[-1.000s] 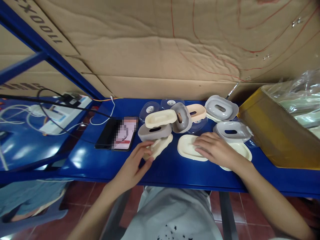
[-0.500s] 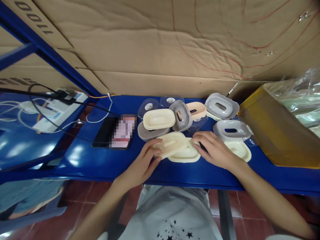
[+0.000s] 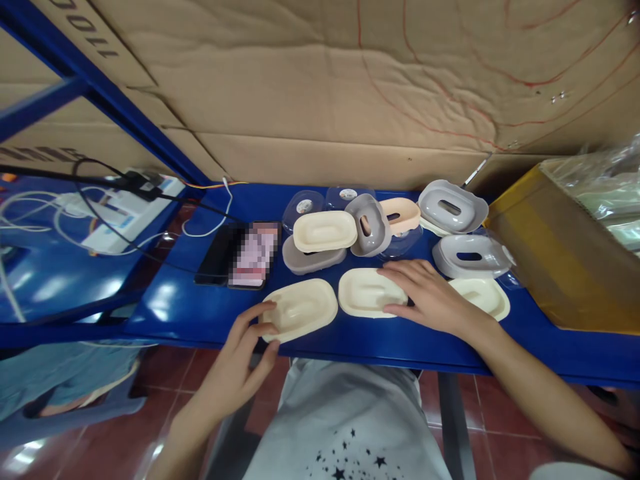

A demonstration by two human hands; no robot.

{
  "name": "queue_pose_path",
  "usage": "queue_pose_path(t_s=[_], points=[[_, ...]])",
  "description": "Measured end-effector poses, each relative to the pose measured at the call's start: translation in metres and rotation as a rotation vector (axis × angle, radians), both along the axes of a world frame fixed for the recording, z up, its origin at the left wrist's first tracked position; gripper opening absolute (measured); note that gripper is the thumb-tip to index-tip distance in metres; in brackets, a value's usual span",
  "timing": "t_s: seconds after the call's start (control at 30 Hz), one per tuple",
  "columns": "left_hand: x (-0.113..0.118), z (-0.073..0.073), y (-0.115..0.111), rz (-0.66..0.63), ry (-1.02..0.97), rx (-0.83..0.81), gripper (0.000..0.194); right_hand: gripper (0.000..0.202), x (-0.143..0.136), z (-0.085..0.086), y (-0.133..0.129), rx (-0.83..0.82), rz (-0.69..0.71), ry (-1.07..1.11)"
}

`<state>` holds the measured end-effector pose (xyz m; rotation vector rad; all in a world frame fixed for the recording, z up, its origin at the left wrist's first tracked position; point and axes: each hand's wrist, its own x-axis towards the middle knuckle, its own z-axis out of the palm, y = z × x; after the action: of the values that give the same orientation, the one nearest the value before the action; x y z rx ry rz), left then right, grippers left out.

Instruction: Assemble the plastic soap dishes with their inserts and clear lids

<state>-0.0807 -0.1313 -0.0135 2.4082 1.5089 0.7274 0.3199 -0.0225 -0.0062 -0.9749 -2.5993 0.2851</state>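
Two shallow cream plastic dishes, oblong with a raised middle, lie side by side on the blue table, a narrow gap between them. My left hand has its fingertips over the left end of the left cream dish, the thumb at its front rim. My right hand grips the right end of the other cream dish, fingers at the back rim and thumb at the front. Behind them, one more cream dish rests on a grey piece. A further cream dish lies beyond my right wrist.
Grey slotted holders, a peach one and clear plastic covers sit at the back. Left of them lie a phone and cables. A cardboard box with plastic-wrapped pieces stands right; cardboard walls the back.
The two cream dishes overlapped before and are now apart. My left hand has moved left and toward me with its dish; my right hand has closed over the end of the other.
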Motion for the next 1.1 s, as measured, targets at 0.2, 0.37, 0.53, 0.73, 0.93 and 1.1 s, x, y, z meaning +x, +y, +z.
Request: queue_pose_path(t_s=[0.2, 0.37, 0.53, 0.73, 0.93, 1.1], points=[[0.003, -0.011, 0.004, -0.026, 0.04, 0.022, 0.01, 0.051, -0.013, 0.001, 0.002, 0.05, -0.235, 0.175], [0.026, -0.01, 0.014, -0.065, 0.03, 0.141, 0.021, 0.062, -0.033, 0.015, 0.02, 0.101, -0.367, 0.187], [0.054, -0.006, 0.023, -0.132, 0.103, 0.209, 0.035, 0.045, -0.049, 0.01, 0.04, 0.093, -0.44, 0.187], [0.075, -0.006, 0.042, -0.248, 0.231, 0.19, 0.04, 0.026, -0.025, 0.018, 0.032, 0.157, -0.243, 0.248], [0.079, -0.008, 0.05, -0.257, 0.225, 0.179, 0.035, 0.05, 0.015, 0.018, -0.01, 0.126, -0.186, 0.169], [0.079, -0.006, 0.05, -0.253, 0.151, 0.165, 0.034, 0.05, 0.027, 0.002, -0.041, 0.014, -0.198, 0.133]])
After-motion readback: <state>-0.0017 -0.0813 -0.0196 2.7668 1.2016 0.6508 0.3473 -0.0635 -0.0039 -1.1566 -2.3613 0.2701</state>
